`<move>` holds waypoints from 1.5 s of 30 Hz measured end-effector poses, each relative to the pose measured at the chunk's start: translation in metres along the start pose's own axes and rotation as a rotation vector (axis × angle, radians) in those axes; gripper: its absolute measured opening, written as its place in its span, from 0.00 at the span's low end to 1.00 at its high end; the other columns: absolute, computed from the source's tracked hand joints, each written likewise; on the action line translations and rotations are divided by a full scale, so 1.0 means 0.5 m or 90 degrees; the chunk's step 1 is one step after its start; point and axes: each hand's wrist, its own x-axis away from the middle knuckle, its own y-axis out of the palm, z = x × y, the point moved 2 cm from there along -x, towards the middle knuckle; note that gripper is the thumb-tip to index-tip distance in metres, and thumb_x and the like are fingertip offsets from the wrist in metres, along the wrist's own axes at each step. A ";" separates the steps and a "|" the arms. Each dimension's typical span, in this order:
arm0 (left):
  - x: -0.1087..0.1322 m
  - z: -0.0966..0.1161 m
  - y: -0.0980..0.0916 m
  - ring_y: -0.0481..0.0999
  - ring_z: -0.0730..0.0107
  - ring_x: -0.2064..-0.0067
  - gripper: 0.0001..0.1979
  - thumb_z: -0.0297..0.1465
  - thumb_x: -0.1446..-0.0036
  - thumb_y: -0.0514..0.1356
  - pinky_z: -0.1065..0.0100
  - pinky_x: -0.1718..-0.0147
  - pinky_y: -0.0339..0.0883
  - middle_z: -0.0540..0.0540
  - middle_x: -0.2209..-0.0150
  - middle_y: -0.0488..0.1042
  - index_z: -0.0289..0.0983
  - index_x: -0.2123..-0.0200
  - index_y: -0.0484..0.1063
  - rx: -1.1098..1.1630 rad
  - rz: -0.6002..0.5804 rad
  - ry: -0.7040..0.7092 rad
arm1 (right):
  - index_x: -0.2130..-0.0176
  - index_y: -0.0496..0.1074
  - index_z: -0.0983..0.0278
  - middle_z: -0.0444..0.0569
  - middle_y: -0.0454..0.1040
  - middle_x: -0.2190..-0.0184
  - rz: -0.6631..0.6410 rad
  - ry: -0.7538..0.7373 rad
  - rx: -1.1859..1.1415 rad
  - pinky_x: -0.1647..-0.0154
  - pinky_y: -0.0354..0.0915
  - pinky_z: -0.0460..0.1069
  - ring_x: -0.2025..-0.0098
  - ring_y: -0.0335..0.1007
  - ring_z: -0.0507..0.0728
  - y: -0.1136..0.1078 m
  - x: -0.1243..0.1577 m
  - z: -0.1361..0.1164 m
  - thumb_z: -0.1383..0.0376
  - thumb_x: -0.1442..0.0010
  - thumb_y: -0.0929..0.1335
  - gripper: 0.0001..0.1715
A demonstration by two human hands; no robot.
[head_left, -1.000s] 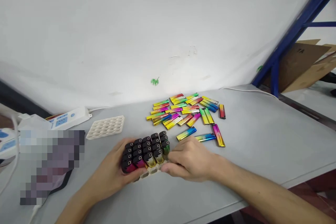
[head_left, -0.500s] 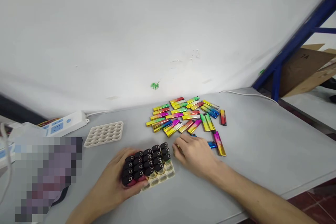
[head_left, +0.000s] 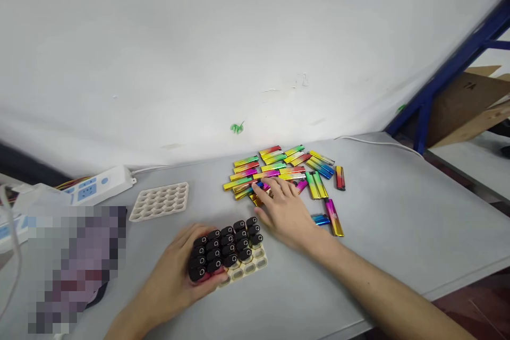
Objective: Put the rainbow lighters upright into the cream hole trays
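My left hand (head_left: 181, 268) is wrapped round the left side of a block of upright lighters (head_left: 215, 252) with black tops, which stand in a cream tray (head_left: 249, 271). Bare slots show along the tray's front and right edge. My right hand (head_left: 285, 210) reaches over a spread of shiny, multicoloured lighters (head_left: 274, 158) lying flat on the table. Its fingers are stretched out and slightly apart, with the fingertips touching or just above the near lighters. Part of the spread is hidden beneath this hand.
A second cream tray (head_left: 159, 202) with bare slots lies at the left. Behind it are a white power strip (head_left: 105, 183) and a cable. A pixelated purple item (head_left: 82, 268) lies at the left edge. The wall (head_left: 199, 64) bounds the table's back; a blue metal frame (head_left: 442, 74) stands right.
My right hand has moved away from beside the filled tray, up and left over the loose lighters, and its fingers have stretched out. My left hand still holds the block of lighters.
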 end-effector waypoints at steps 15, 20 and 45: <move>-0.003 0.001 0.004 0.76 0.57 0.49 0.25 0.41 0.42 0.68 0.58 0.51 0.73 0.46 0.51 0.75 0.45 0.46 0.63 0.015 -0.010 -0.001 | 0.45 0.76 0.67 0.60 0.75 0.49 -0.075 0.064 0.018 0.46 0.63 0.60 0.46 0.65 0.68 0.011 -0.079 0.037 0.65 0.29 0.63 0.19; -0.003 -0.001 0.004 0.76 0.58 0.48 0.26 0.41 0.42 0.68 0.58 0.50 0.73 0.46 0.50 0.75 0.45 0.45 0.63 0.016 -0.004 0.000 | 0.49 0.77 0.67 0.61 0.74 0.51 -0.133 0.074 0.023 0.47 0.62 0.60 0.45 0.63 0.69 0.012 -0.110 0.046 0.60 0.34 0.69 0.18; -0.004 -0.001 0.006 0.79 0.59 0.55 0.24 0.40 0.46 0.69 0.61 0.57 0.75 0.48 0.55 0.76 0.44 0.49 0.66 0.001 0.047 -0.003 | 0.62 0.71 0.61 0.47 0.75 0.69 -0.022 0.022 -0.391 0.69 0.59 0.48 0.69 0.68 0.54 -0.014 0.046 0.005 0.61 0.32 0.64 0.08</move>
